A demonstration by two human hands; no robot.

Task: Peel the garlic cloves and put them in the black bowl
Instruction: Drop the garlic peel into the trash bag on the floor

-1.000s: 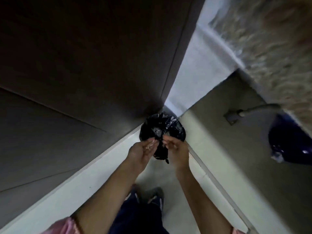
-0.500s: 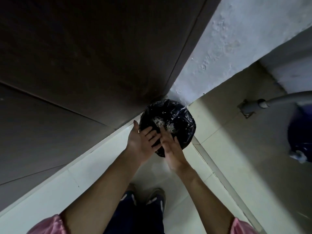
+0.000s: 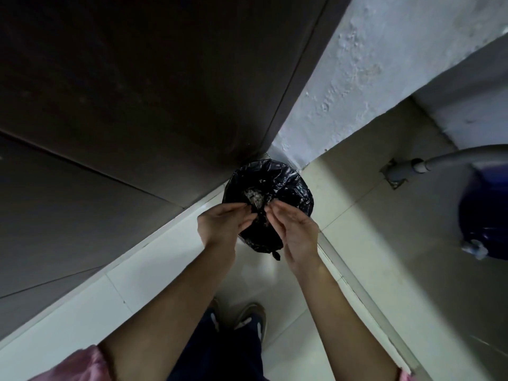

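Hands (image 3: 258,229) parted above peel-filled bin (image 3: 291,182).

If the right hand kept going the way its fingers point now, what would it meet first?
Probably the left hand: the right hand points its fingers up-left toward those fingertips, just above the bin with the black bag. Depth is unclear, so it might pass into the bag instead.

The bin (image 3: 268,188) sits wedged in the floor's far corner (dark door (image 3: 137,92) left, wall (image 3: 357,78) behind); open tile (image 3: 371,215) lies right.
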